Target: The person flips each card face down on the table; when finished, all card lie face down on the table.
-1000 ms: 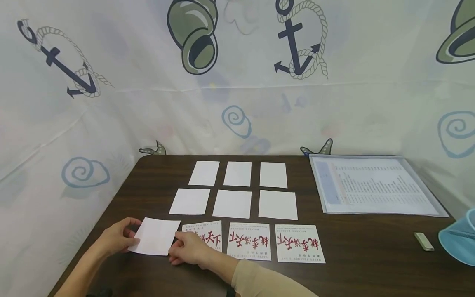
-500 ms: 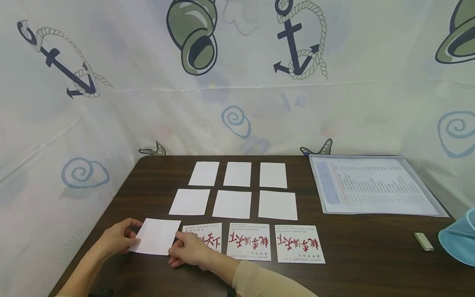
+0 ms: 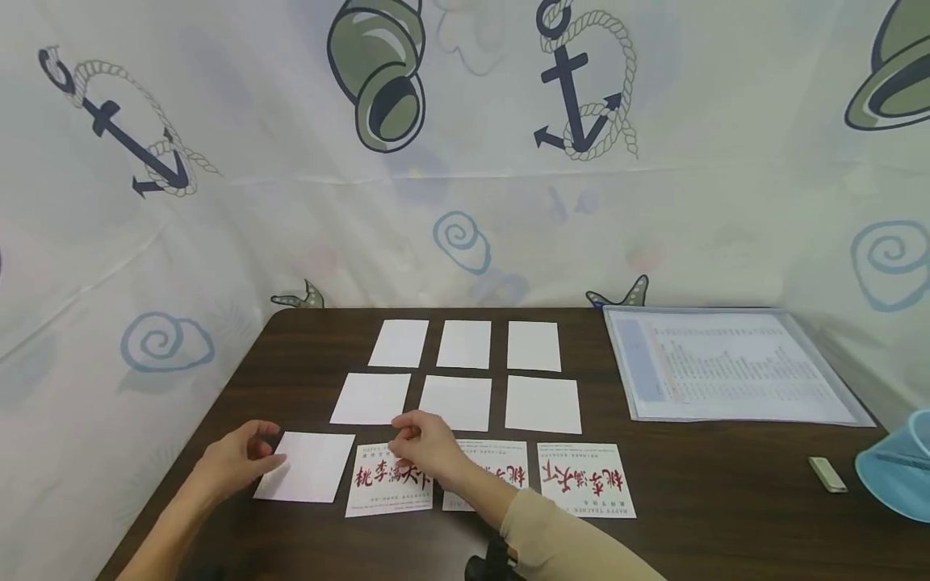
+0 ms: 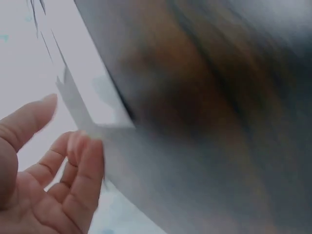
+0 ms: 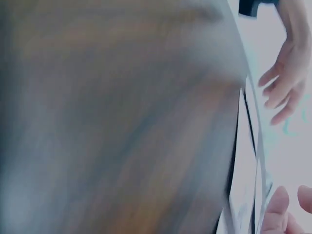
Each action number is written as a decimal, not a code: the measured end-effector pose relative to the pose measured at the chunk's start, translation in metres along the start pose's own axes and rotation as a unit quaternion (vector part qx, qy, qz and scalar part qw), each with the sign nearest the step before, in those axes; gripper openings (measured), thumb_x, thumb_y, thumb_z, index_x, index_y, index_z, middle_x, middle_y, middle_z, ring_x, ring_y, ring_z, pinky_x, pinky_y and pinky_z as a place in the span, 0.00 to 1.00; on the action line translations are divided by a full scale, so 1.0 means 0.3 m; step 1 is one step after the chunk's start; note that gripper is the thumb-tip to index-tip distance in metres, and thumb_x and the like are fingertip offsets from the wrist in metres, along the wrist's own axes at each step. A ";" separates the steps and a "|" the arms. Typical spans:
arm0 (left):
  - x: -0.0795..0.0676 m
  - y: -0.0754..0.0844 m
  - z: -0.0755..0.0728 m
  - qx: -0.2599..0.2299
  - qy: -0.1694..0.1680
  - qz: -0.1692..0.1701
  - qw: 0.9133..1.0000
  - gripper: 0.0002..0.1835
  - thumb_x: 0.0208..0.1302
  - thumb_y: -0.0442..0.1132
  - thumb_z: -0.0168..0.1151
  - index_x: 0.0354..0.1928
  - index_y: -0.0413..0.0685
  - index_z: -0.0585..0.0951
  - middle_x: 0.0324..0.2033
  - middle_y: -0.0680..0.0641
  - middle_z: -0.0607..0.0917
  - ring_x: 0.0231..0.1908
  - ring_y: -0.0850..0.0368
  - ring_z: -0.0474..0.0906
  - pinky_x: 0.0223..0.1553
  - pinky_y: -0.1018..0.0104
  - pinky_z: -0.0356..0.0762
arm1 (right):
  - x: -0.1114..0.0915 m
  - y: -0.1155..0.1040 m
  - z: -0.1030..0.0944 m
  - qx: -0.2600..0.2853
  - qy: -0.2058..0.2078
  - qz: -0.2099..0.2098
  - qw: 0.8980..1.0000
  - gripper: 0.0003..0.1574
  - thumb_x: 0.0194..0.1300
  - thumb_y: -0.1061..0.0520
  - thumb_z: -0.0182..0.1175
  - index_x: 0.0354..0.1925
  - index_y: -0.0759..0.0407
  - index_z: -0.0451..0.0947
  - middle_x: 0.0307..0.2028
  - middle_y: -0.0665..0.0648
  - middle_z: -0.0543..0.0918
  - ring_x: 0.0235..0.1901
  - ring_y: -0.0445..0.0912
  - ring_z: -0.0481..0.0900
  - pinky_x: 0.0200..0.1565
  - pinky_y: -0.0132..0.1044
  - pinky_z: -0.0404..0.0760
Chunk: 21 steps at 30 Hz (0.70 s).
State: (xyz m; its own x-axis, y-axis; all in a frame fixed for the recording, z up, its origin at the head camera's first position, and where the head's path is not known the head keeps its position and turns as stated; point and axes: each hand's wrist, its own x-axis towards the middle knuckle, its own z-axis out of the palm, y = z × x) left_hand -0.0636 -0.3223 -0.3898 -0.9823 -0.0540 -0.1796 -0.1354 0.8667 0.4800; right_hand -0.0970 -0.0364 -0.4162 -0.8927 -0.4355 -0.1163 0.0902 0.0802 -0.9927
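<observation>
At the left of the near row lies a blank white card (image 3: 316,468). My left hand (image 3: 236,461) is at its left edge; in the left wrist view the thumb (image 4: 36,117) and fingers stand apart with nothing between them. My right hand (image 3: 430,445) hovers over the near row, loosely curled and holding nothing. It partly covers two greeting cards with red lettering, the left one (image 3: 385,496) and the middle one (image 3: 497,460). A third greeting card (image 3: 586,492) lies fully visible to their right.
Behind the near row are two rows of blank white cards, such as this middle-row one (image 3: 542,403). A printed sheet in a clear sleeve (image 3: 741,363) lies back right. A small pale bar (image 3: 828,474) and a light-blue container (image 3: 897,476) are at the right.
My right hand has left the blank card's right edge and moved up and right over the greeting cards. My left hand's fingers have loosened from the card, which now lies flat.
</observation>
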 end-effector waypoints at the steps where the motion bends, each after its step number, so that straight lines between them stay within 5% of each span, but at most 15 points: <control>1: 0.000 0.021 0.010 0.004 0.006 0.011 1.000 0.29 0.53 0.45 0.69 0.53 0.38 0.73 0.32 0.48 0.78 0.31 0.56 0.73 0.29 0.64 0.69 | 0.001 0.004 -0.021 -0.024 0.004 -0.004 1.000 0.21 0.57 0.69 0.61 0.50 0.72 0.73 0.29 0.54 0.73 0.26 0.42 0.77 0.31 0.34 0.82; 7: 0.012 0.162 0.080 -0.049 -0.045 0.082 0.994 0.33 0.44 0.42 0.75 0.54 0.41 0.74 0.35 0.46 0.77 0.32 0.56 0.75 0.28 0.66 0.72 | -0.005 0.018 -0.095 -0.207 0.011 -0.039 0.977 0.22 0.52 0.65 0.68 0.46 0.69 0.76 0.31 0.56 0.73 0.29 0.40 0.69 0.30 0.27 0.70; 12: 0.025 0.208 0.115 -0.063 -0.103 0.135 0.983 0.36 0.42 0.40 0.77 0.55 0.37 0.73 0.33 0.46 0.76 0.30 0.56 0.74 0.27 0.69 0.72 | -0.016 0.017 -0.107 -0.275 0.005 -0.046 0.960 0.24 0.47 0.64 0.71 0.44 0.69 0.76 0.31 0.56 0.71 0.30 0.41 0.66 0.31 0.28 0.67; 21: 0.038 0.244 0.149 -0.024 -0.110 0.095 0.989 0.37 0.37 0.39 0.79 0.53 0.39 0.74 0.31 0.48 0.76 0.29 0.56 0.73 0.30 0.65 0.71 | -0.028 0.019 -0.102 -0.352 0.002 -0.041 0.935 0.28 0.45 0.60 0.74 0.45 0.66 0.75 0.35 0.54 0.68 0.29 0.41 0.66 0.32 0.30 0.68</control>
State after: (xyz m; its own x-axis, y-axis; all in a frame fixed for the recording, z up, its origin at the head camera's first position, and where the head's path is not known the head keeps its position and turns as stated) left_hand -0.0788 -0.2372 -0.3949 -0.9392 0.2222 -0.2617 0.0384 0.8255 0.5631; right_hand -0.1026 -0.0048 -0.4200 -0.8856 -0.4629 -0.0389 -0.2908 0.6177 -0.7307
